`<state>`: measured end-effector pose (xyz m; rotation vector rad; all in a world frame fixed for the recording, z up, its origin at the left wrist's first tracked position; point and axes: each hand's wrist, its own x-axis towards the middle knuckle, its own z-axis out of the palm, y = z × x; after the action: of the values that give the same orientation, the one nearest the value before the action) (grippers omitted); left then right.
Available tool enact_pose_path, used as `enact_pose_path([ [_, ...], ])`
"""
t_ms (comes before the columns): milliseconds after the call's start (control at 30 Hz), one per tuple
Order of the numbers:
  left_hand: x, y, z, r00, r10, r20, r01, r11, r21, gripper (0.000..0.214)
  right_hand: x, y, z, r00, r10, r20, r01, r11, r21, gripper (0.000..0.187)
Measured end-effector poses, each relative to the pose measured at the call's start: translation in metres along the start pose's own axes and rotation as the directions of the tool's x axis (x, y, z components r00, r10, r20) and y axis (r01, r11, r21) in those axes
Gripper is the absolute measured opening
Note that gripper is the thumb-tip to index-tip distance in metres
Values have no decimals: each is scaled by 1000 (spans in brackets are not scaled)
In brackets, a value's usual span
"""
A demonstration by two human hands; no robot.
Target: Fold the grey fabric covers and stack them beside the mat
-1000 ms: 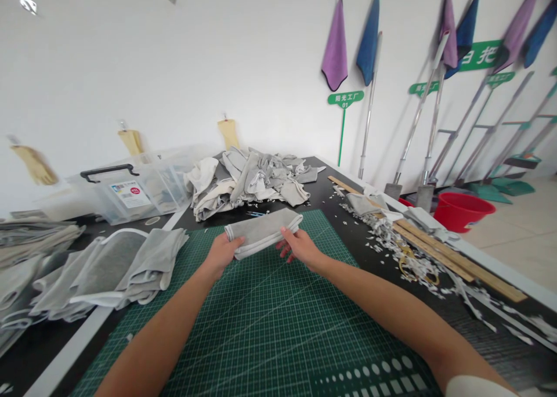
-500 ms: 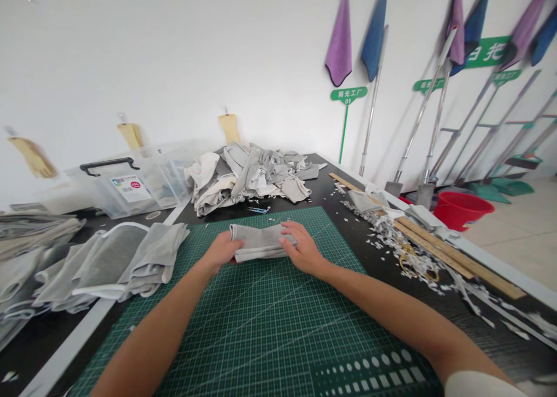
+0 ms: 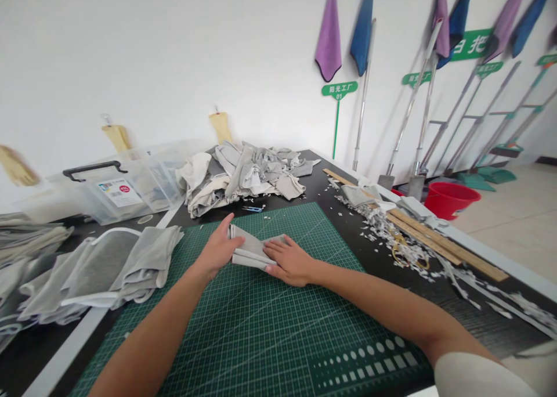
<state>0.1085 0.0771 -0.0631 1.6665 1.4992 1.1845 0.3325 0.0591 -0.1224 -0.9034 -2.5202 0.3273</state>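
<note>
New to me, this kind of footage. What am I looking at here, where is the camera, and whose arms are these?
There's no machine here. One camera worn on a person's head looks forward and down, so these are their own bare arms. Their left hand presses against the edge of a folded grey cloth, and their right hand lies flat on top of it. The cloth sits on a green cutting mat. Nearby are grey fabric pieces, a heap of cloth, and a clear plastic storage box.
</note>
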Motion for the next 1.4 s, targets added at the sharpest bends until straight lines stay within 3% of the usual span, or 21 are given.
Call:
enact_pose_path([
  [167,-6,6,9,995,65,70,-67,997,24,58,-2,-7,6,991,-85,105,96,990,-101,81],
  [267,-14,13,18,987,105,122,-107,994,9,59,-3,-14,8,993,-60,102,76,983,-165,75],
  [433,-31,15,31,952,74,298,-2,971,-237,79,-3,-25,12,999,-9,46,19,973,-228,63],
  [600,-37,6,39,915,105,390,34,943,-332,72,-3,-27,16,994,99,-51,-107,976,-190,45],
  [667,-33,3,43,923,131,362,-18,954,-299,63,-2,-26,16,973,211,-90,-221,966,-130,38],
  [767,-26,-4,47,963,189,195,-150,969,-197,44,-2,-23,14,943,290,-163,-298,954,-29,33],
  [833,-21,-9,48,973,214,91,-194,962,-190,42,-2,-21,14,947,232,-224,-231,973,29,27],
  [900,-18,-13,45,974,216,75,-188,943,-273,51,-3,-19,15,945,156,-288,-138,987,82,22],
  [967,-16,-14,38,961,211,178,-134,919,-370,58,-4,-18,17,920,111,-376,-56,986,154,21],
  [1033,-17,-11,31,917,225,328,-77,909,-410,52,-3,-17,18,874,114,-473,16,965,262,23],
  [1133,-20,-4,26,862,298,411,-148,922,-359,36,1,-15,19,796,198,-573,68,910,410,30],
  [1267,-28,1,33,871,400,287,-373,917,-143,26,6,-10,20,735,388,-555,-11,826,563,30],
  [1333,-31,1,36,878,418,234,-434,901,19,26,7,-8,22,746,455,-486,-69,779,624,31],
  [1400,-33,0,35,855,474,212,-510,843,171,26,6,-7,24,784,462,-414,-109,760,641,31],
])
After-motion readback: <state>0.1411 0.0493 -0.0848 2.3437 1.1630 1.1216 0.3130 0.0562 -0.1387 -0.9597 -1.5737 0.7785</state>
